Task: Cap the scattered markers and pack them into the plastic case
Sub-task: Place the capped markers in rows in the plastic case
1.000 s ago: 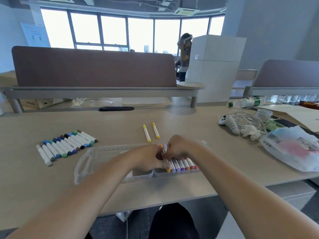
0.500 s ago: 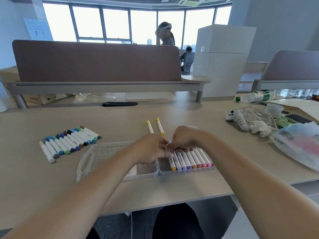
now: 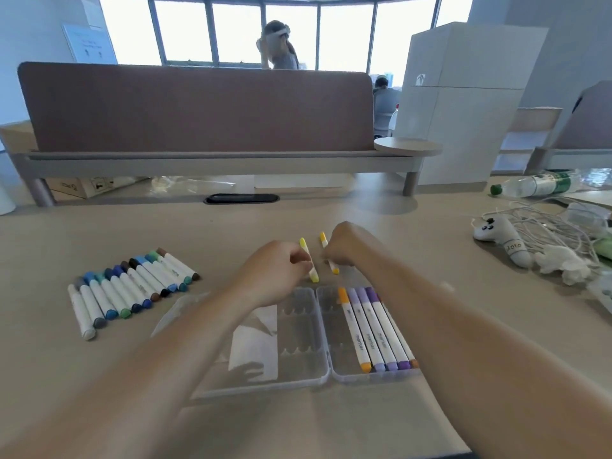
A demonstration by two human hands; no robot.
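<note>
The clear plastic case (image 3: pixel 298 329) lies open at the desk's front. Its left half holds only a paper insert. Its right half holds several capped markers (image 3: pixel 371 326), one orange and the rest purple. Just beyond the case lie two yellow markers. My left hand (image 3: pixel 275 273) curls its fingers onto the pale yellow marker (image 3: pixel 314 276). My right hand (image 3: pixel 344 246) curls over the darker yellow marker (image 3: pixel 334 269). A row of several capped blue, green and brown markers (image 3: pixel 132 289) lies on the desk to the left.
A brown divider panel (image 3: pixel 198 107) runs along the back of the desk, with a person standing behind it. At the right lie a plush toy (image 3: pixel 503 236), tangled white cables (image 3: pixel 546 223) and a water bottle (image 3: pixel 536 185) on its side.
Both hands left the markers in the case's right half and moved forward to the two yellow markers beyond it. The camera tilted down and closer.
</note>
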